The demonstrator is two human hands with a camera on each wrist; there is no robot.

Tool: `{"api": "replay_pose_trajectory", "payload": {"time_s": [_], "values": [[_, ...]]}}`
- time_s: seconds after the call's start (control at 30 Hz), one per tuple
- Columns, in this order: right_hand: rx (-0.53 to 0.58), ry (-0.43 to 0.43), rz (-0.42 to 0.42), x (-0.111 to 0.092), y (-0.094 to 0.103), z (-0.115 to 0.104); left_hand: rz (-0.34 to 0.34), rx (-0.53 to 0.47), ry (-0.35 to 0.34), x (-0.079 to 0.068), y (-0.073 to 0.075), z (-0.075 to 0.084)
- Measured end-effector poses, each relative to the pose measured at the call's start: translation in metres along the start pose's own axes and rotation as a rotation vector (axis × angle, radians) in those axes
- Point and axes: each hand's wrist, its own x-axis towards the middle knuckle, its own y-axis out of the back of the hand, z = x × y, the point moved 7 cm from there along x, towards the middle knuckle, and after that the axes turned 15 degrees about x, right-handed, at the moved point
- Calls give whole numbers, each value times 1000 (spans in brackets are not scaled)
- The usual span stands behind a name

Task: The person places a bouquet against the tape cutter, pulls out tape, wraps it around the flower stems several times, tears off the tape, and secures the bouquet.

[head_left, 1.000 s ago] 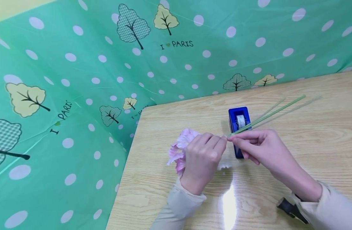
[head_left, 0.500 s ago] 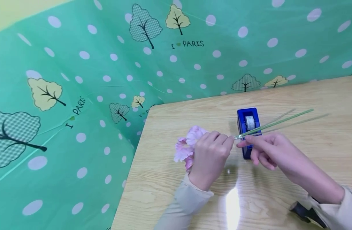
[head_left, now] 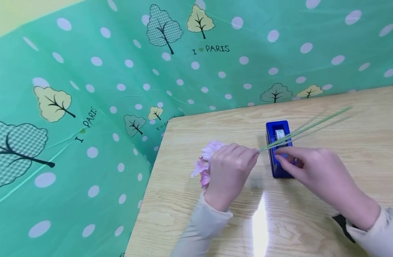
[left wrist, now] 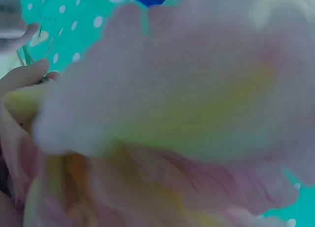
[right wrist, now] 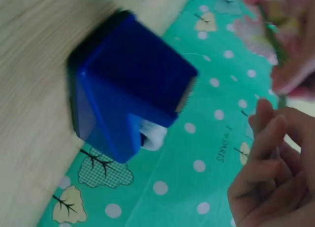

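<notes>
Pink flowers (head_left: 202, 166) with ruffled petals stick out beyond my left hand (head_left: 228, 175), which grips their thin green stems (head_left: 307, 127). The stems run up to the right, across a blue tape dispenser (head_left: 282, 171). My right hand (head_left: 321, 178) is just below the stems, over the dispenser, its fingers loosely bent and nothing visible between thumb and index finger. Petals (left wrist: 162, 89) fill most of the left wrist view and hide much of the left hand. In the right wrist view the dispenser (right wrist: 133, 64) shows its toothed cutting edge.
The wooden table (head_left: 183, 142) lies under both hands. A green dotted cloth (head_left: 119, 96) hangs behind it and to the left. Partly covered by the right sleeve is a black object (head_left: 343, 227).
My right hand was at the stems and now sits slightly below them, its fingers drawn in. The stem ends dipped, then rose again. The left hand keeps its grip, while the camera view shifted.
</notes>
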Motion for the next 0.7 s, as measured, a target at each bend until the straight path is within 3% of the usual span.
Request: {"api": "replay_pose_trajectory", "payload": {"time_s": [0.07, 0.23, 0.33, 0.53, 0.7], "values": [[16, 10, 17, 1, 0, -1, -6, -43, 24, 1, 4, -3], [205, -125, -14, 0, -1, 3, 1, -102, 30, 3, 10, -4], [166, -115, -18, -1, 5, -6, 1, -102, 16, 4, 12, -2], [-4, 143, 75, 0, 25, -42, 37, 4, -83, 5, 14, 8], [-68, 323, 134, 4, 25, -57, 100, 79, -181, 4, 17, 18]]}}
